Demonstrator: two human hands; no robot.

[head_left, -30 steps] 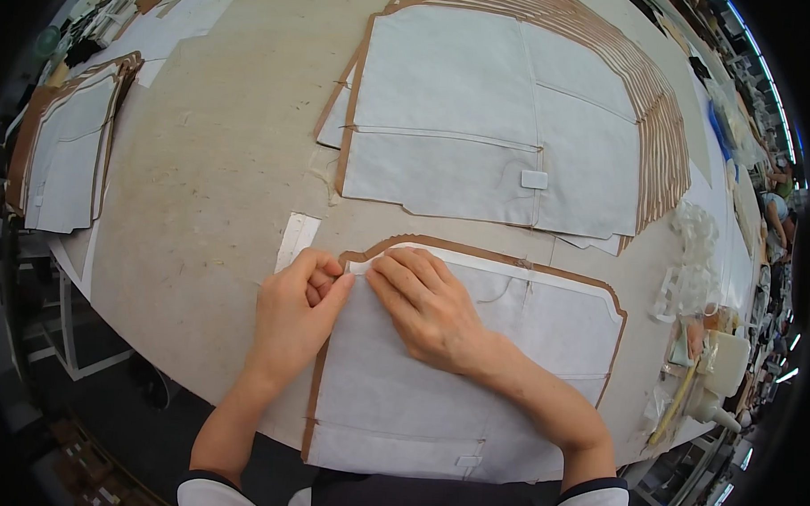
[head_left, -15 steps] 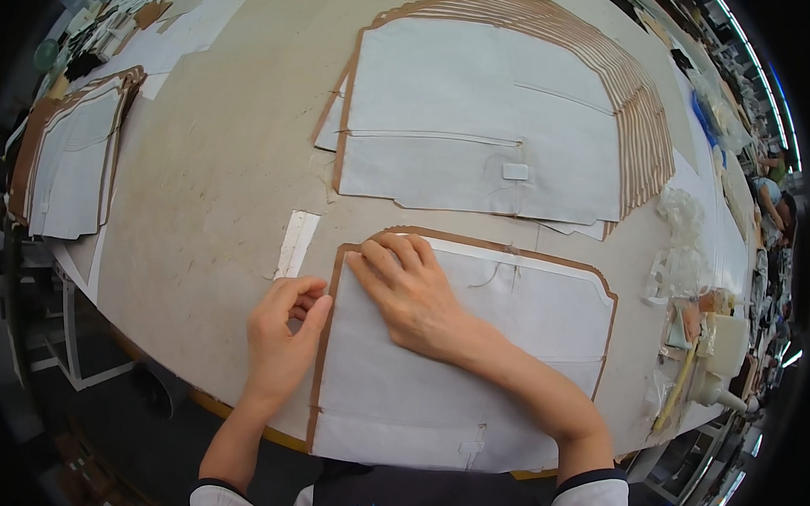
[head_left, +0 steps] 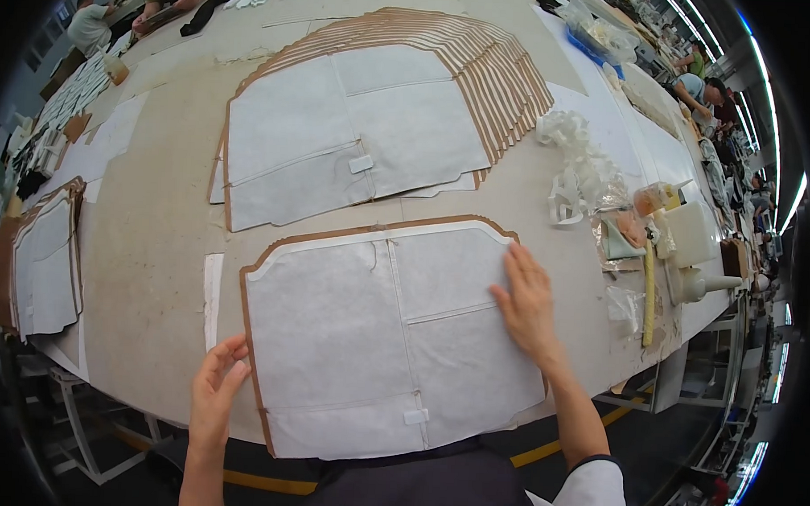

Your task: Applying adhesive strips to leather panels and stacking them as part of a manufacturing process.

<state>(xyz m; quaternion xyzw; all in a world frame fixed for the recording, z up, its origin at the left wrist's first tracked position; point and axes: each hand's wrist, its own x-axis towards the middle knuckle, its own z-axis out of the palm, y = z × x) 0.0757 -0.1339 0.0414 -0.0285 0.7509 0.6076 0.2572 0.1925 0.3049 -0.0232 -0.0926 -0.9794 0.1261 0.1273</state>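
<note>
In front of me lies a white-backed panel (head_left: 331,331) with a brown border, a white strip along its curved top edge, stitched seams and a small white tag near the bottom. My right hand (head_left: 530,302) rests on its upper right corner, fingers stretched out. Beside the panel's left edge is my left hand (head_left: 213,385), its fingers loosely bent and the thumb apart, with nothing visible in it. Farther off, a fanned stack of similar panels (head_left: 294,115) shows many brown edges.
Another pile of panels (head_left: 47,272) sits at the far left, near a narrow white strip (head_left: 211,300). On the right are crumpled clear plastic (head_left: 574,152), a white squeeze bottle (head_left: 691,236) and a yellow stick (head_left: 649,297). Other people work beyond the table.
My right hand has moved from the panel's upper left to its upper right corner. My left hand remains by the left edge. The view has shifted, showing more to the right.
</note>
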